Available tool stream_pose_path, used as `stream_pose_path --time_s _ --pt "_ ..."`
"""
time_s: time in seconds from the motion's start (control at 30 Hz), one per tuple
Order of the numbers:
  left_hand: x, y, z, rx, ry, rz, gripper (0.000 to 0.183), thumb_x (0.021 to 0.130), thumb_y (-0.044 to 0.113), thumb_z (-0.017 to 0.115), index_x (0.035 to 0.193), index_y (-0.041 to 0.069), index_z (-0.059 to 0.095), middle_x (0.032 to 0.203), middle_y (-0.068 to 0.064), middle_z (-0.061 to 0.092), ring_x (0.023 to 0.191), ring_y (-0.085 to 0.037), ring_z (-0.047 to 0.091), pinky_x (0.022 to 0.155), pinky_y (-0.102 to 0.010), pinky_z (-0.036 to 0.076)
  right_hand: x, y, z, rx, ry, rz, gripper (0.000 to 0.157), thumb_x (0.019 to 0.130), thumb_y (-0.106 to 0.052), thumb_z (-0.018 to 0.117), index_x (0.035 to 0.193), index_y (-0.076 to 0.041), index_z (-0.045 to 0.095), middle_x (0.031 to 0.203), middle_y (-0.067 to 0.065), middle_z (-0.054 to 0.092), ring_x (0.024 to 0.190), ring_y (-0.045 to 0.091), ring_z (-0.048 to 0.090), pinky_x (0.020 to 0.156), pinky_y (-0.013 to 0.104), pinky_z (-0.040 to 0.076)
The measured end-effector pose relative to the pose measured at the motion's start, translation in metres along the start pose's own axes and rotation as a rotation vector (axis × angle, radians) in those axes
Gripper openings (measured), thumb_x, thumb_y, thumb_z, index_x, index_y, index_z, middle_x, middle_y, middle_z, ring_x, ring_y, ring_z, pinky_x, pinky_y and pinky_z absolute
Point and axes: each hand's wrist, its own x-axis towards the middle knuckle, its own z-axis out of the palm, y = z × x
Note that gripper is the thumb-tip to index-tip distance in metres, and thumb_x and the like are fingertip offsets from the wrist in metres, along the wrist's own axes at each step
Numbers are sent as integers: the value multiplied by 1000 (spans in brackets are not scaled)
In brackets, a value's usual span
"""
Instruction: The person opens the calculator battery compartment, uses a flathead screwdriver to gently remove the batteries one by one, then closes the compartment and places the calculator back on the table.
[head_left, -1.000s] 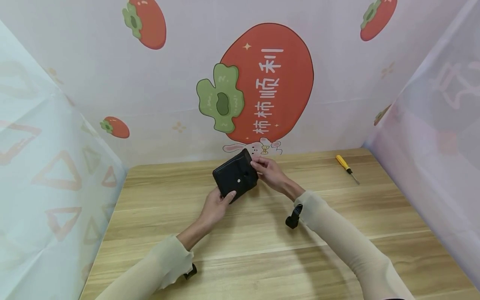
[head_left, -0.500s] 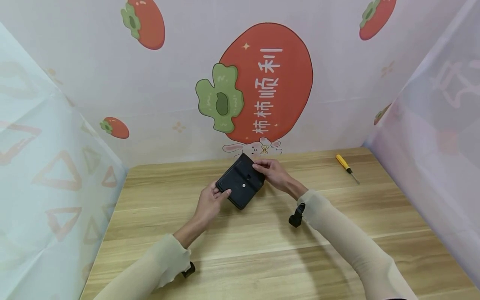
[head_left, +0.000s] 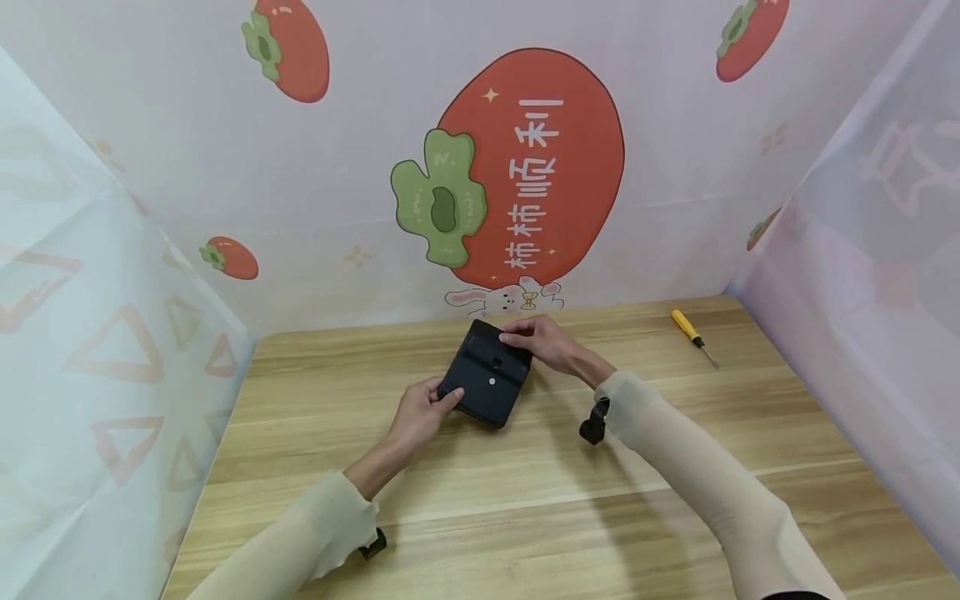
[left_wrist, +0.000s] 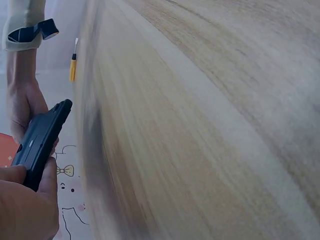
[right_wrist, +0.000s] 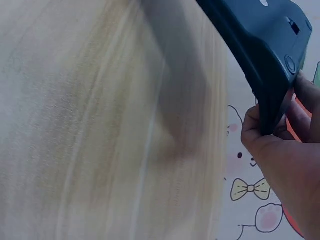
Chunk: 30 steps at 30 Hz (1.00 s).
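Above the wooden table, both hands hold a black plastic device [head_left: 474,393], flat with a raised step along one end. A small slot and a white round spot show on its upward face. My left hand [head_left: 416,417] pinches its near left corner, thumb on top and fingers underneath. At the far right edge, my right hand [head_left: 551,346] grips the thicker end between thumb and fingers. In the right wrist view, a round recess shows beside the slot of the device [right_wrist: 267,42]. Seen edge-on in the left wrist view, the device [left_wrist: 42,135] is tilted.
A screwdriver [head_left: 690,330] with a yellow handle lies at the table's back right. The wooden table [head_left: 480,517] meets a printed cloth backdrop [head_left: 360,283] behind the hands. White cloth sides hang at left and right.
The device has turned in the hands and come slightly nearer and lower, with more of its slotted face showing. The left thumb has shifted along its edge. The screwdriver has not moved.
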Motion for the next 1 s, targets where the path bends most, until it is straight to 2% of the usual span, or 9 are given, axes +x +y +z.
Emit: stream_pose_path --time_s 0.1,0.23,0.4,0.53,0.73,1.0 --pt "1 -3 0 -51 -49 -33 33 106 7 65 135 -8 65 116 -22 76 110 -30 76 96 -43 61 0 -4 0 -34 -19 -2 38 106 -25 69 138 -5 70 135 14 70 123 27 65 106 42 55" --pt "2 -8 -1 -73 -96 -53 33 105 3 64 135 -11 64 120 -26 74 113 -35 74 96 -43 60 1 -7 2 -95 -42 -10 37 106 -24 69 138 -5 71 138 14 69 130 29 63 111 47 53" --pt "1 -12 -1 -66 -124 -63 32 103 -1 65 133 -13 63 124 -28 72 114 -35 73 94 -41 61 5 -9 6 -173 -62 -20 36 106 -24 68 137 -6 72 140 14 69 135 29 61 111 45 53" --pt "2 -14 -1 -34 -121 -77 33 102 -2 67 133 -13 64 125 -27 72 112 -33 74 92 -39 63 7 -8 9 -208 -68 -38 35 105 -23 69 136 -6 72 140 15 68 137 30 60 112 46 52" --pt "3 -17 -1 67 -100 -94 27 102 3 69 126 -9 69 114 -21 78 103 -27 78 88 -36 64 11 -10 13 -226 -90 -50 33 105 -20 70 134 -6 74 136 15 71 134 28 63 112 45 52" --pt "3 -18 -3 149 -78 -86 24 102 7 71 121 -7 73 109 -18 79 96 -26 79 83 -35 65 16 -12 17 -248 -95 -44 32 104 -20 70 133 -6 74 134 15 72 130 27 65 110 44 53"
